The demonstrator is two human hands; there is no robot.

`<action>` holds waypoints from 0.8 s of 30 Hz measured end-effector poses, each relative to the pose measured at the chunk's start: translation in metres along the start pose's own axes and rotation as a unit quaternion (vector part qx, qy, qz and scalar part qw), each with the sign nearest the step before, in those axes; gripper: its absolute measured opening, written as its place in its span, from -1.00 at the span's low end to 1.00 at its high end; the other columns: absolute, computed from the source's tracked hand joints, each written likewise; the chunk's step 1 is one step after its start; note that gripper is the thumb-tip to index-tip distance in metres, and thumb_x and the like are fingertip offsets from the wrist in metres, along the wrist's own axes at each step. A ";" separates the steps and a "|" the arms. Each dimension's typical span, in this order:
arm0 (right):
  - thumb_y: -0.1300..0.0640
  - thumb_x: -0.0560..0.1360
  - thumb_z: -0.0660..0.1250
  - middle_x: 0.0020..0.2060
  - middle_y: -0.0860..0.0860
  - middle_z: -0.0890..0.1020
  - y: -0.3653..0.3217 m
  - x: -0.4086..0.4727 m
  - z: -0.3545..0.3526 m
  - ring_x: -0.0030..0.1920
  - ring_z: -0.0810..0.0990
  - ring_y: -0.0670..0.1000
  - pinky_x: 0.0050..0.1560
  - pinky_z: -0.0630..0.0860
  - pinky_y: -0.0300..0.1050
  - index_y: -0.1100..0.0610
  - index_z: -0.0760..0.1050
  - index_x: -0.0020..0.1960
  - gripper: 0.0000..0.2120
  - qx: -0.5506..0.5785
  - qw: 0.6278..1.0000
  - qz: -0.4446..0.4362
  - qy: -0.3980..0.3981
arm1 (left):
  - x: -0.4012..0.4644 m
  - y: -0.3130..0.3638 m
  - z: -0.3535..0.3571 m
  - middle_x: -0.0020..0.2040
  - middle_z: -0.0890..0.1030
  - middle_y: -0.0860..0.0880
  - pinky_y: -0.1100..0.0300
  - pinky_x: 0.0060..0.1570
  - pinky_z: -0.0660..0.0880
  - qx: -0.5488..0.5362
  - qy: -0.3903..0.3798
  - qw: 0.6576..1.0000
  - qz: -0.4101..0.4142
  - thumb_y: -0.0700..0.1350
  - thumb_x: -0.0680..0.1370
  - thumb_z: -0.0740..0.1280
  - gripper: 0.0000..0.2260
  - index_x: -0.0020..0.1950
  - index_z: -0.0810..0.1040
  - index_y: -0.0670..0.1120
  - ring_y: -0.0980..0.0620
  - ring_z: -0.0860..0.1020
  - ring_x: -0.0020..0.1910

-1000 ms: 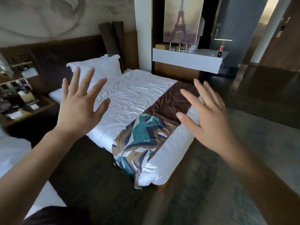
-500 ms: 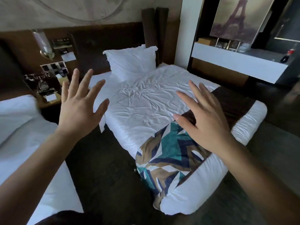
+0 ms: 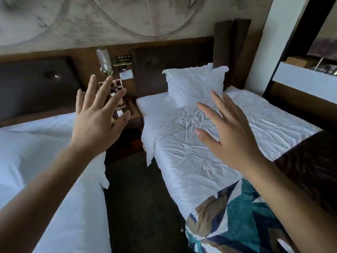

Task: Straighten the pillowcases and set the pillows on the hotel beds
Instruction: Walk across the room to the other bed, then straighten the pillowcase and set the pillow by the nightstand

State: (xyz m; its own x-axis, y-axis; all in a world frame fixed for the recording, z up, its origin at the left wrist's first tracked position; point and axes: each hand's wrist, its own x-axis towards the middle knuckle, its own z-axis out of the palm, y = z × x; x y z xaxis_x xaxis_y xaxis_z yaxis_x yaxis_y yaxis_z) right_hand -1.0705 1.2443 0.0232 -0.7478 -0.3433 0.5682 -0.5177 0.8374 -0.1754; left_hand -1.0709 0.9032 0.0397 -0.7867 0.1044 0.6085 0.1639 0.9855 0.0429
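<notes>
A white pillow (image 3: 196, 83) in a wrinkled case leans upright against the dark headboard of the right bed (image 3: 182, 161). The left bed (image 3: 45, 161) shows white bedding and no pillow in view. My left hand (image 3: 96, 121) is raised in the air between the two beds, fingers spread, holding nothing. Above the right bed's rumpled sheet my right hand (image 3: 229, 139) hovers, also spread and empty, a short way in front of the pillow.
A wooden nightstand (image 3: 134, 115) with small items and a wall lamp (image 3: 104, 61) stands between the beds. A dark floor aisle (image 3: 138, 198) runs between them. A patterned teal and brown runner (image 3: 237, 221) covers the right bed's foot. A white shelf (image 3: 306, 77) is at right.
The view has swung left and moved closer to the headboards, bringing the left bed and nightstand into sight. Both hands stay raised, spread and empty.
</notes>
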 end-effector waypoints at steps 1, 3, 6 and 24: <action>-0.29 0.62 0.11 0.66 0.01 0.10 0.004 0.017 0.012 0.65 0.04 0.16 0.55 0.16 0.33 -0.08 0.26 0.60 -0.39 0.010 1.000 -0.009 0.000 | 0.008 -0.009 0.006 0.70 0.06 -0.03 -0.34 0.59 -0.07 0.005 0.005 1.000 -0.005 0.27 0.64 0.07 -0.44 0.61 0.29 0.10 -0.14 -0.13 0.68; -0.28 0.62 0.14 0.66 0.01 0.12 0.011 0.049 0.035 0.65 0.05 0.16 0.55 0.16 0.33 -0.07 0.28 0.59 -0.40 0.026 0.999 -0.028 0.003 | 0.020 -0.025 0.017 0.69 0.09 -0.04 -0.35 0.58 -0.05 0.022 0.014 0.999 -0.020 0.26 0.63 0.08 -0.44 0.60 0.31 0.09 -0.15 -0.11 0.68; -0.28 0.62 0.13 0.65 0.03 0.13 0.024 0.099 0.067 0.65 0.06 0.16 0.54 0.17 0.35 -0.04 0.32 0.58 -0.40 0.051 0.997 -0.058 0.002 | 0.042 -0.052 0.035 0.69 0.11 -0.05 -0.39 0.56 0.00 0.055 0.020 0.997 -0.040 0.25 0.63 0.10 -0.44 0.59 0.31 0.08 -0.17 -0.08 0.68; -0.29 0.59 0.10 0.65 0.01 0.15 -0.003 0.325 0.228 0.66 0.03 0.13 0.52 0.18 0.40 -0.09 0.32 0.57 -0.40 0.140 0.978 -0.153 -0.027 | 0.126 -0.227 0.100 0.68 0.15 -0.07 -0.34 0.55 0.01 0.133 0.040 0.980 -0.144 0.22 0.62 0.14 -0.43 0.57 0.37 0.02 -0.18 -0.05 0.68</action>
State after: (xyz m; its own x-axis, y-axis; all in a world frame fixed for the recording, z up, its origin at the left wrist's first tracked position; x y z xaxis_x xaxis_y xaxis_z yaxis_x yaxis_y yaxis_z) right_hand -1.4062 1.0330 0.0252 -0.5571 -0.5873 0.5871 -0.8082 0.5460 -0.2206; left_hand -1.2670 0.7057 0.0272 -0.7262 -0.1827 0.6628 -0.2272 0.9736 0.0194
